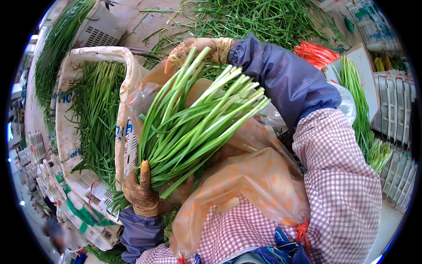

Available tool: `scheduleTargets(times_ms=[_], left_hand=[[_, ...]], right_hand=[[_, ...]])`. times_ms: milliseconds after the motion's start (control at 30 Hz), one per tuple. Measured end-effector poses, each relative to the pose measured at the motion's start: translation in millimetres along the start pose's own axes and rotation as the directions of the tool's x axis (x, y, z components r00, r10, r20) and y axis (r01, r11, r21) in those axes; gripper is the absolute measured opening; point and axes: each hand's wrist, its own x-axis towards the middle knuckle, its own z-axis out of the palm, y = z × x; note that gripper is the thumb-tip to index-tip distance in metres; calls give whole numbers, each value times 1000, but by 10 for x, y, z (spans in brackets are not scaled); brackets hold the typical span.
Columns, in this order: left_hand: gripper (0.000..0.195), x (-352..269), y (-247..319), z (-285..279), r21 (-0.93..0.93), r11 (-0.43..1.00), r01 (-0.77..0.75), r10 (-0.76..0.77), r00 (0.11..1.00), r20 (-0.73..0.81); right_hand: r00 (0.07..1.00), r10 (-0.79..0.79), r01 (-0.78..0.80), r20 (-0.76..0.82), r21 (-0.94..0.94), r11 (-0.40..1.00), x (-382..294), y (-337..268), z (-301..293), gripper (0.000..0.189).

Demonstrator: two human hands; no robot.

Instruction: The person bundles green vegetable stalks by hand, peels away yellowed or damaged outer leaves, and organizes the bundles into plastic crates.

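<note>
My left hand (141,189), in a soiled rubber glove, grips a bunch of long green leafy stalks (197,122), likely garlic chives, near its lower left end. The pale cut ends fan out to the upper right. Beyond the bunch, my right hand (194,49), also gloved, is bent over at the top; its fingertips are near a few upright stalk ends, and I cannot tell if it holds any. Beneath the bunch, a translucent plastic apron (250,171) with orange spots covers my lap.
A white plastic crate (123,99) with more greens stands at left, another crate (102,29) behind it. Loose greens (250,19) cover the ground ahead. Red ties (315,54) and a bundle of stalks (356,99) lie on the right by a white board (366,79). Crates are stacked far right.
</note>
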Motion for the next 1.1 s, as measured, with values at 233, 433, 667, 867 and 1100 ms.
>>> scheduleTargets(times_ms=[233, 433, 667, 867, 1100], left_hand=[[75, 125, 91, 59, -163, 985, -57, 48, 997, -56], [65, -80, 248, 107, -291, 939, 184, -183, 983, 31], [63, -28, 524, 27, -295, 929, 223, -241, 970, -26], [70, -36, 616, -291, 101, 995, 9, -11, 1000, 12], [72, -71, 501, -714, -394, 904, 166, 69, 853, 517]], right_hand=[[922, -348, 369, -168, 115, 922, -1242, -510, -1148, 32], [441, -317, -840, -840, -510, 186, -2010, -517, 3, 45], [749, 374, 230, -547, 744, 627, -1570, 1021, 1066, 94], [929, -214, 344, -303, 919, 192, -557, 1414, 830, 51], [780, -615, 332, -111, 907, 258, -254, 1066, 874, 44]])
